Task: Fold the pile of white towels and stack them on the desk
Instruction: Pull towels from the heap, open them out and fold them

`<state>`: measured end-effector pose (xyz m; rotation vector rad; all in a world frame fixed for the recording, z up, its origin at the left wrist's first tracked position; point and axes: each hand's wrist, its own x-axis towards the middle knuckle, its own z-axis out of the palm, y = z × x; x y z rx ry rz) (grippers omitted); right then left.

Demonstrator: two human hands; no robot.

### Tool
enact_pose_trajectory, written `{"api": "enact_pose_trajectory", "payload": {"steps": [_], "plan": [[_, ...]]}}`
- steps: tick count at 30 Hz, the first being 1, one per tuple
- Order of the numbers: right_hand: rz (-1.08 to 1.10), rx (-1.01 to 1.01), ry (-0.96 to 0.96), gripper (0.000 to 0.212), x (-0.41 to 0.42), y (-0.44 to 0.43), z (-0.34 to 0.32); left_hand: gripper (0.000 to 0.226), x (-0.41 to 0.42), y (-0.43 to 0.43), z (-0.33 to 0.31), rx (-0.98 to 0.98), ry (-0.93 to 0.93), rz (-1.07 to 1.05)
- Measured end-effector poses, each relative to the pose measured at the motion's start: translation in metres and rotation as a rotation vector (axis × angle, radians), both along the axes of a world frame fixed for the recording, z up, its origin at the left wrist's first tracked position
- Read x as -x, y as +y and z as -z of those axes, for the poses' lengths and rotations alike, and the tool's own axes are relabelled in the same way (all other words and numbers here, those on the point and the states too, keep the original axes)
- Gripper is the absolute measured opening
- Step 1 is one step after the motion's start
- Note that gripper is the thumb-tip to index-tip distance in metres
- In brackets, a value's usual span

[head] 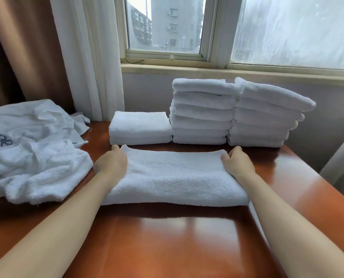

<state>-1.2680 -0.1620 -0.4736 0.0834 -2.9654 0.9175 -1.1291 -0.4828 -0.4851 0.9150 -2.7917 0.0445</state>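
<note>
A half-folded white towel (175,177) lies flat across the middle of the glossy reddish wooden desk (167,241), a long band running from nine to three o'clock. The left hand (112,164) rests on its nine o'clock end, fingers curled over the far corner and closed on the cloth. The right hand (237,162) sits at the three o'clock end, fingertips pinching the far edge of the same towel. Both forearms are bare.

Toward twelve o'clock from this towel, along the wall beneath the window (163,27), stand three stacks of folded towels, touching side by side. The low stack (140,128) at about eleven o'clock holds two towels. The middle stack (203,111) at twelve o'clock counts six. The right stack (265,117) at one o'clock shows about six as well, its top towel tilted and overhanging toward three o'clock; the lower layers are hard to separate exactly.

At nine to ten o'clock a loose pile of unfolded towels (35,149) sprawls on the desk's left edge; their number cannot be told, and one bears a dark embroidered emblem. Behind the pile hang one brown curtain (27,47) and one white sheer curtain (91,57).
</note>
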Motion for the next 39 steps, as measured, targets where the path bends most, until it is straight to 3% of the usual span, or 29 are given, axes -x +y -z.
{"api": "enact_pose_trajectory", "payload": {"steps": [4, 8, 10, 12, 14, 16, 19, 23, 29, 36, 39], "plan": [[-0.005, 0.067, -0.035, 0.041, -0.007, 0.005, -0.003, 0.038, -0.012, -0.004, -0.008, -0.236, 0.136, -0.009], [-0.040, 0.254, -0.107, 0.049, -0.022, 0.018, -0.013, 0.047, -0.031, -0.021, -0.020, -0.772, 0.315, 0.022], [-0.044, 0.349, -0.143, 0.059, -0.034, 0.024, -0.016, 0.039, -0.043, -0.022, -0.024, -1.057, 0.397, 0.039], [-0.038, 0.402, -0.147, 0.064, -0.047, 0.028, -0.016, 0.046, -0.056, -0.021, -0.022, -1.178, 0.464, 0.052], [-0.023, 0.399, -0.132, 0.063, -0.062, 0.030, -0.015, 0.062, -0.069, -0.019, -0.017, -1.111, 0.462, 0.044], [-0.008, 0.341, -0.116, 0.063, -0.075, 0.033, -0.012, 0.063, -0.081, -0.016, -0.011, -1.034, 0.456, 0.043], [0.026, 0.310, -0.033, 0.055, -0.094, 0.035, -0.004, 0.054, -0.096, -0.006, -0.001, -1.027, 0.493, 0.088], [-0.024, 0.413, 0.105, 0.038, -0.115, 0.030, 0.004, 0.047, -0.104, 0.014, 0.004, -0.892, 0.630, 0.166], [-0.085, 0.451, 0.201, 0.015, -0.122, 0.032, 0.005, 0.009, -0.105, 0.025, 0.012, -0.785, 0.754, 0.191], [-0.206, 0.109, 0.155, 0.016, -0.127, 0.048, 0.008, 0.010, -0.127, 0.016, 0.013, -0.620, 0.478, 0.256], [-0.204, -0.051, 0.070, 0.019, -0.127, 0.045, -0.003, 0.012, -0.127, 0.017, 0.000, -0.424, 0.321, 0.211]]}}
